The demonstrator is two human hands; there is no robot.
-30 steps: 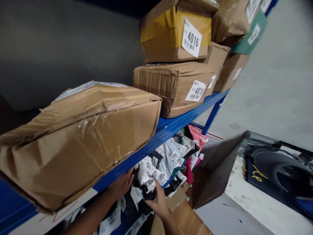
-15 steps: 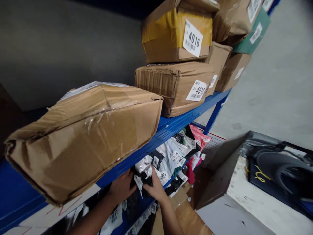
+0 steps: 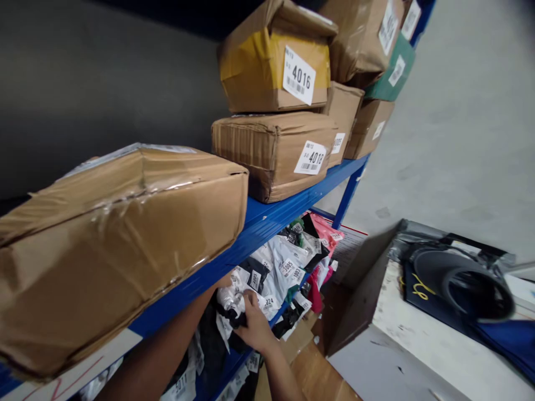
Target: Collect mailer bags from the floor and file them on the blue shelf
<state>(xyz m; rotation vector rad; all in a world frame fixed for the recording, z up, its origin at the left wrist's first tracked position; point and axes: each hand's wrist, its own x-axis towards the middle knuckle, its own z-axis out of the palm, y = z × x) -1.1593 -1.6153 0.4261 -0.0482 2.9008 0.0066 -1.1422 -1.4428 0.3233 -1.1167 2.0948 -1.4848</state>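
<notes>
Blue shelf (image 3: pixel 288 207) bears closed cartons (image 3: pixel 167 234); below, right grip (image 3: pixel 256 328) pinches parcel (image 3: pixel 230 301); left grip (image 3: pixel 223 280) unclear.

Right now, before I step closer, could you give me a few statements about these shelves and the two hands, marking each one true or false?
1. The right hand touches a silvery plastic parcel. True.
2. The carton labelled 4016 sits on the carton labelled 4018. True.
3. The carton labelled 4018 is the one with yellow tape. False: the yellow tape is on the carton labelled 4016.
4. Most of the left hand is hidden from view. True.
5. The pink bag lies on top of the blue shelf that carries those cartons. False: the pink bag lies below that shelf.
</notes>
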